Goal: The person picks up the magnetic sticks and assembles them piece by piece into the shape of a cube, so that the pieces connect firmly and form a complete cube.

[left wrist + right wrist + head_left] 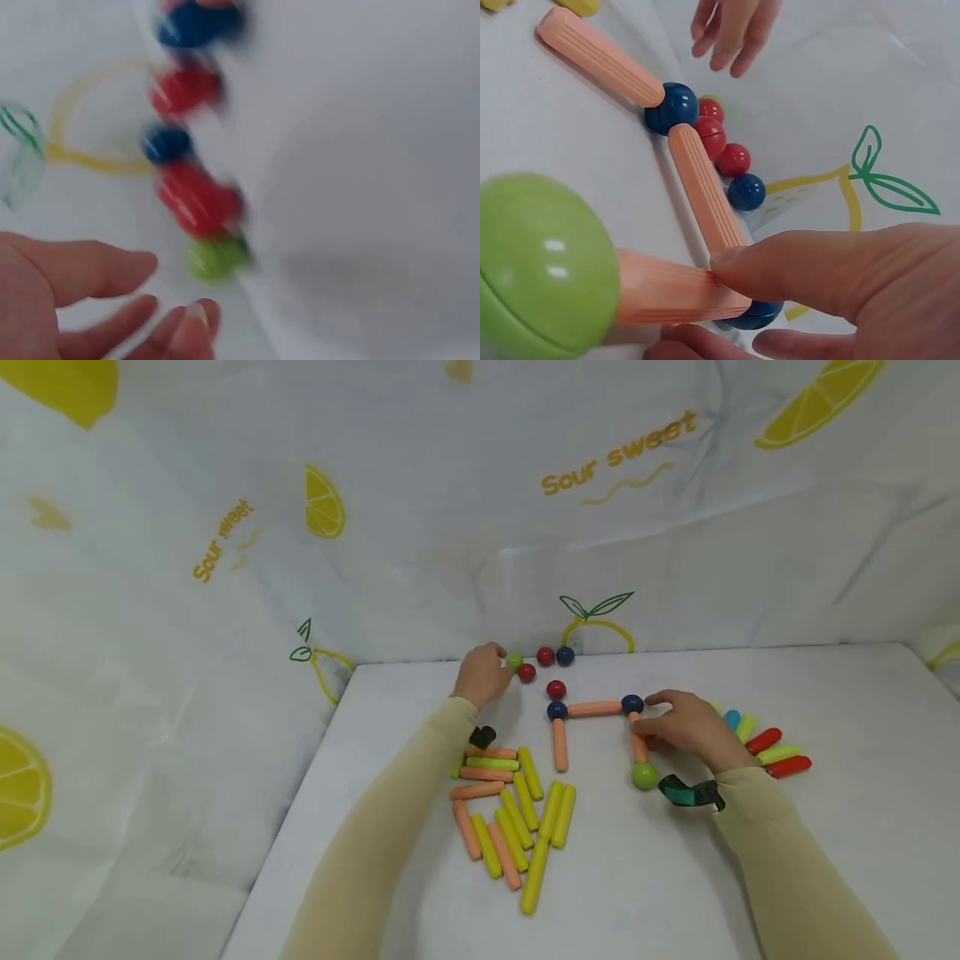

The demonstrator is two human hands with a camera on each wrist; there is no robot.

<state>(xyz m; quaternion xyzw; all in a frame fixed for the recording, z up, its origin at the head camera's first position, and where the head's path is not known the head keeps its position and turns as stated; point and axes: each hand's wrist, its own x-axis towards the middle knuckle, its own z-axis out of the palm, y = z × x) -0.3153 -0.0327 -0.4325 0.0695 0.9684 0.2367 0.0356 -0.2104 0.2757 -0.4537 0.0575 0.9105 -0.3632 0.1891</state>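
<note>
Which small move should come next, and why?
Probably pinch the far green ball with the left hand, which is beside it: the left joined rod lacks a ball at its near end, while the right joined rod carries the near green ball.

Soft, fairly even light over the white counter [615, 885]; faint, loose-edged shadow beside my right sleeve [787, 852]. Left wrist view dim, the balls [187, 199] smeared by blur while my left grip [75, 277] reads clearer. Right wrist view crisper, two small white glints on the near green ball [547, 262].
</note>
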